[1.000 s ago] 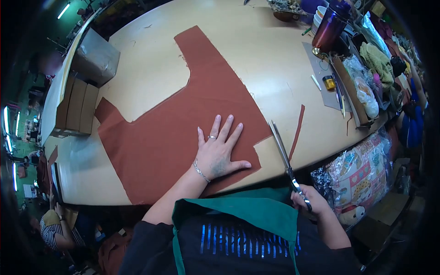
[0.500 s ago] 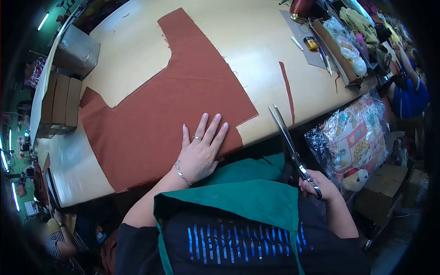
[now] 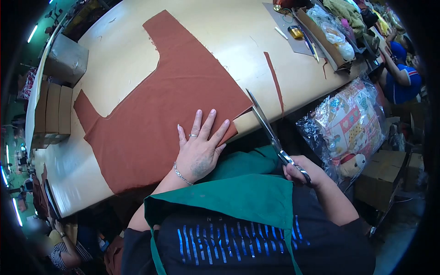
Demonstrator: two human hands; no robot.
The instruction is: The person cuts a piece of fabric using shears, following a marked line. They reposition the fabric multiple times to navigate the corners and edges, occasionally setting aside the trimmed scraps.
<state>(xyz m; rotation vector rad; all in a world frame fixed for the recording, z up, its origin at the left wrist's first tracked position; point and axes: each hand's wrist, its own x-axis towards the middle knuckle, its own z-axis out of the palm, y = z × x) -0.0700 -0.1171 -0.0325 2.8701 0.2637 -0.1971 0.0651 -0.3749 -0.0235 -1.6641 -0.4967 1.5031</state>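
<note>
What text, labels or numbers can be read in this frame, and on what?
None can be read.
Black shirt: blue print, only blurred bars.
Patterned bag: pictures, any lettering too small.
Yellow tin: label too small.
Scissors in right hand: no mark legible.

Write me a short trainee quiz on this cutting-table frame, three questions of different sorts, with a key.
1. True or false: the left hand lies flat, fingers spread, on the rust-brown fabric.
2. What does the right hand hold in its grip? A) scissors B) a chalk stick C) a ruler
3. Fill in the blank: the narrow cut strip lies apart from the large piece, on the bare ___.

Key: 1 true; 2 A; 3 table.
</note>
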